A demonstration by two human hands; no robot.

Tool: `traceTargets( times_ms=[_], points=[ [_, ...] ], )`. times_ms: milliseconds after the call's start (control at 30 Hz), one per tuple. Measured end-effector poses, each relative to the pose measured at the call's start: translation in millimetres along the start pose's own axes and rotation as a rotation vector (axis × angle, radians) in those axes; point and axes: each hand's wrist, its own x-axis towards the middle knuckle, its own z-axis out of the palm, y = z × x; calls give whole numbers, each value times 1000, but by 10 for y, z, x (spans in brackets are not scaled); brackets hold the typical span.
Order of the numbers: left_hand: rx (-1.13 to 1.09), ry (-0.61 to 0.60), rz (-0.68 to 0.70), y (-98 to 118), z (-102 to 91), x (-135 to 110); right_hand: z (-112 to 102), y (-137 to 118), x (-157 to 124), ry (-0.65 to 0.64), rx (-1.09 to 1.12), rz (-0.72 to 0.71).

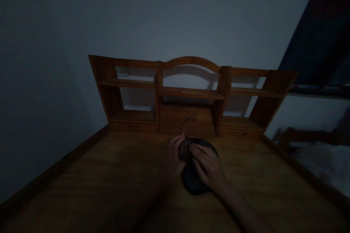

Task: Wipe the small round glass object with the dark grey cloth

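A dark, rounded, flattish object point(195, 180) rests on the wooden desk; dim light hides its exact kind. A smaller brownish rounded piece point(184, 150) is at its upper left, and I cannot tell whether the two are joined. My left hand point(175, 156) curls around the left side of the brownish piece, fingertips at its upper edge. From the right, my right hand point(207, 164) reaches over the dark object, its fingers closed together with the tips against the brownish piece. The hand covers much of the dark object.
A low wooden shelf unit point(191, 93) stands along the back of the desk point(131, 167) against a pale wall point(164, 14). Raised wooden edges border the desk's sides. A thin dark curved line point(188, 118) shows on the middle compartment. At right lies something whitish point(322, 164).
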Motion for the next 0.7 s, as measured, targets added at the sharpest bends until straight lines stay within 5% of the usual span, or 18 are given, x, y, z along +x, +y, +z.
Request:
traceTargets(
  times_ms=[300, 533, 700],
  points=[
    [-37, -171, 55, -30, -95, -47, 98, -102, 28, -82, 195, 71],
    [-22, -204, 43, -90, -71, -37, 213, -45, 15, -61, 658, 351],
    [-21, -122, 21, -127, 16, -47, 260, 62, -28, -5, 958, 714]
  ],
)
